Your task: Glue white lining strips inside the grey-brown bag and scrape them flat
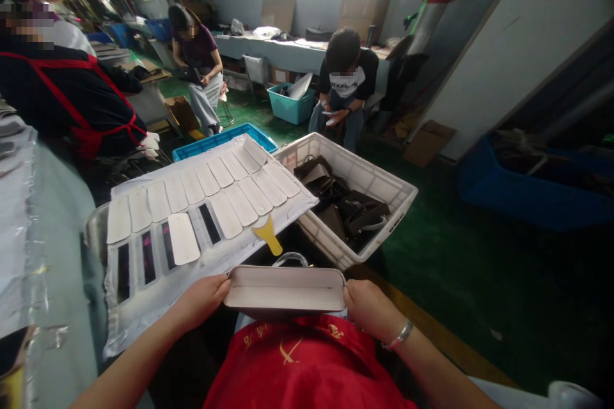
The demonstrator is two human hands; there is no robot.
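Observation:
A long open box-like piece (285,289) with a pale inside and dark outer edge lies across my lap, above the red apron (307,364). My left hand (207,297) grips its left end, fingers closed on the rim. At the right end my right hand (367,307) pinches the rim in the same way. Just behind the piece a clear-wrapped handle (290,259) sticks up. Rows of pale rounded panels (156,201) lie on a white-covered board (220,262), one panel (183,239) overlapping dark strips. A yellow scraper (268,235) rests at the board's near edge.
Right of the board stands a white crate (403,208) holding dark bags (355,214). A blue crate (259,131) sits behind the board. Two seated people (204,54) (348,86) work farther back; another person in a red-strapped apron (67,96) is at left. A blue bin (522,192) stands at right.

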